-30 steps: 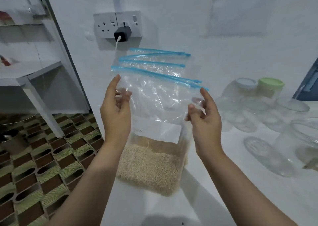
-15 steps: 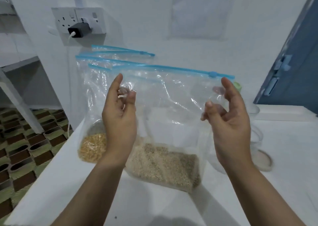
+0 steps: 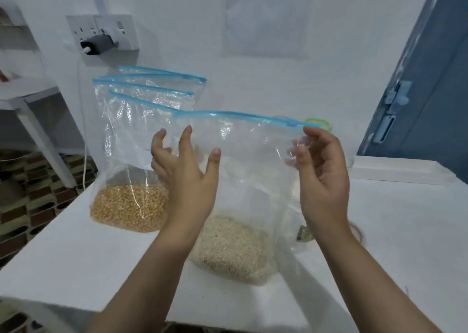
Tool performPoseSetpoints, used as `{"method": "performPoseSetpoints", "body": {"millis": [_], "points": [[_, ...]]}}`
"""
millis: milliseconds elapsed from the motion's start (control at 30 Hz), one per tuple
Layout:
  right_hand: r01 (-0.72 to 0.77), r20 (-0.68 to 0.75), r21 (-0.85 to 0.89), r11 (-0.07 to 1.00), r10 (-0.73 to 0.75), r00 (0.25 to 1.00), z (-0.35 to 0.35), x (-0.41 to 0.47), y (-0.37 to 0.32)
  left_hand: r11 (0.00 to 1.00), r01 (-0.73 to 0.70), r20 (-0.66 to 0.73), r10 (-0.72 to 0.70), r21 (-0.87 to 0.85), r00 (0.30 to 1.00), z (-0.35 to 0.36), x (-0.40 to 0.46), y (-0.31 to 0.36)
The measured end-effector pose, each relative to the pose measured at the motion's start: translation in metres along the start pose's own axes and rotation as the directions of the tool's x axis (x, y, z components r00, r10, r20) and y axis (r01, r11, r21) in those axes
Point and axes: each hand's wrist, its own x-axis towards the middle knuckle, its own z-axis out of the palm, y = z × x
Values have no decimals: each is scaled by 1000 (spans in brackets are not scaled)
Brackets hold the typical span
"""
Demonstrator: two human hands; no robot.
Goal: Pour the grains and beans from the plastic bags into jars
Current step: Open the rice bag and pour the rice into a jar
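Clear plastic fills the view: several zip bags stand on a white table [image 3: 76, 269] against a white wall. Farthest left, beyond the table's left edge, a patterned floor [image 3: 22, 206] drops away. Next comes a group of bags with blue zip strips; the front one, the corn bag [image 3: 129, 206], holds yellow kernels at its bottom and stands upright just left of the left hand.

The left hand [image 3: 184, 180] is raised with fingers spread and relaxed, gripping nothing; it sits at the upper left corner of the pale grain bag [image 3: 235, 246], and whether it touches the plastic cannot be told. This bag stands upright on the table between the two hands, pale grain heaped in its base, its blue zip strip [image 3: 240, 116] running left to right across the top, just above both hands. The small slider [image 3: 291, 122] rests near the right end of the strip, closest to the right hand.

The right hand [image 3: 321, 178] has its fingers curled toward the bag's upper right edge; whether they pinch the plastic cannot be told. Opening the bag likely falls to this hand.

A green lid [image 3: 317, 123] and blurred jars show behind the bag. Bare table stretches to the right, giving room to tip the bag. A blue door [image 3: 430, 92] closes the far right.
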Motion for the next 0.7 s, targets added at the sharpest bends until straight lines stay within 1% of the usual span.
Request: {"method": "performPoseSetpoints", "body": {"millis": [33, 100, 167, 233, 333, 400, 533, 700], "points": [[5, -12, 19, 1000, -5, 1000, 1, 5, 0, 996, -27, -7, 28, 88, 1000, 5, -3, 6], [19, 4, 20, 1000, -19, 1000, 4, 15, -2, 982, -129, 10, 129, 137, 992, 15, -9, 19], [26, 43, 11, 1000, -27, 999, 6, 19, -3, 958, -268, 52, 264, 105, 963, 25, -10, 34], [29, 85, 8, 1000, -30, 996, 6, 20, -5, 939, -340, 92, 334, 53, 938, 34, -6, 48], [26, 133, 22, 999, -29, 991, 5, 21, -6, 939, -345, 110, 344, -16, 932, 41, 5, 63], [19, 138, 35, 999, -24, 990, 4, 22, -8, 937, -348, 82, 350, -37, 933, 43, 12, 66], [28, 114, -21, 999, -25, 993, -1, 26, -7, 908, -417, 27, 418, -23, 908, 40, 22, 64], [46, 107, -104, 993, -35, 994, -3, 37, 1, 882, -468, 30, 467, 55, 884, 31, 40, 53]]}}
